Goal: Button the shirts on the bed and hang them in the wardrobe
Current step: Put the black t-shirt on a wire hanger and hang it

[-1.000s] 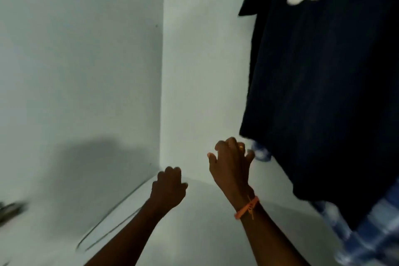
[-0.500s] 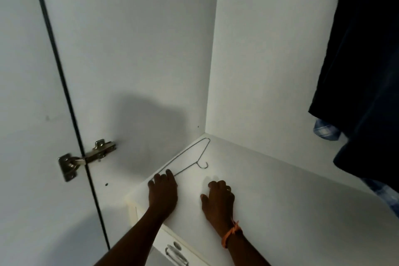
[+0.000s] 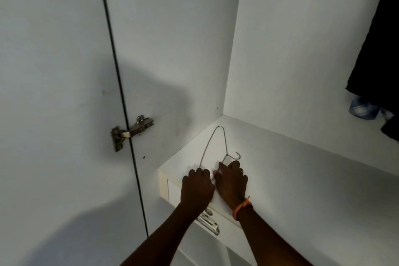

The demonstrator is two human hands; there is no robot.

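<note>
Both hands have closed in on the hanger since half a second ago, when they lay apart and flat on the shelf; the view has also dropped, so more of the door and drawer front shows. Left hand rests knuckles-up at the shelf's front edge, its fingers curled over the near end of the wire; whether they actually grip it I cannot tell. Right hand, touching the left, pinches the wire just below the neck between thumb and fingers; an orange band circles its wrist. Hanger lies flat on the shelf near the left rear corner, its far bend close to the side wall, hook turned right.

Door stands open on the left, its hinge at shelf height. Below the front edge a drawer handle juts out under the wrists. Right of the hands the shelf runs bare to the back wall. Dark shirt hangs at the far right edge, well apart from the hands, with a blue checked cloth showing beneath it
</note>
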